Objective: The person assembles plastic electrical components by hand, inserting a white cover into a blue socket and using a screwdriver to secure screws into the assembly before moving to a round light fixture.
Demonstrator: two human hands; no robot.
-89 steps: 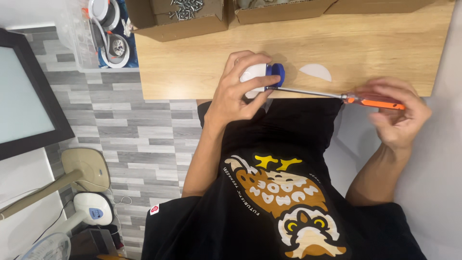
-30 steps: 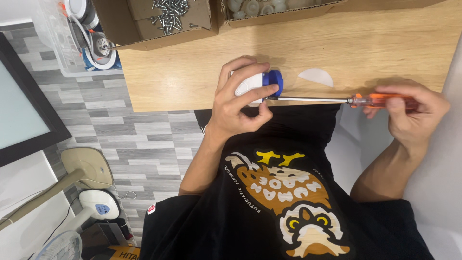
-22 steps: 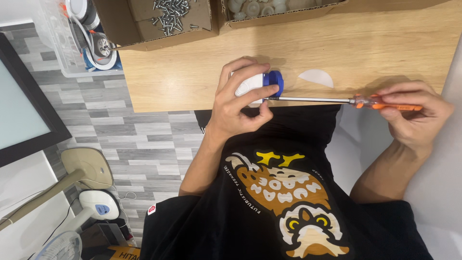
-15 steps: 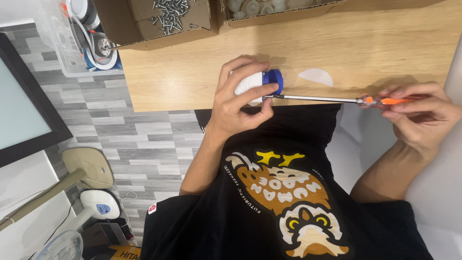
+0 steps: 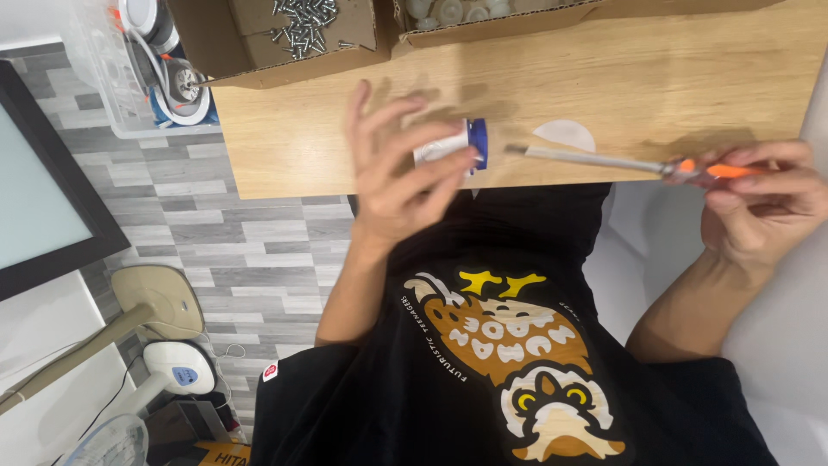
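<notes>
My left hand (image 5: 392,181) holds a small white part with a blue end (image 5: 467,143) at the near edge of the wooden table (image 5: 690,78); its fingers are loosely spread around the part. My right hand (image 5: 759,207) grips the orange handle of a long screwdriver (image 5: 586,160). The screwdriver lies level, its tip a short gap to the right of the blue end and not touching it. A white disc (image 5: 565,134) lies on the table just behind the shaft.
Two cardboard boxes stand at the table's far side, one with loose screws (image 5: 302,26), one with pale round pieces (image 5: 483,17). A clear plastic bin (image 5: 129,78) of parts sits at the left end. On the floor at left are a dark monitor (image 5: 34,190) and a fan base (image 5: 172,371).
The screwdriver tip has pulled back to the right, out of the blue end of the part. My left hand's fingers have loosened and spread, and the view has shifted slightly.
</notes>
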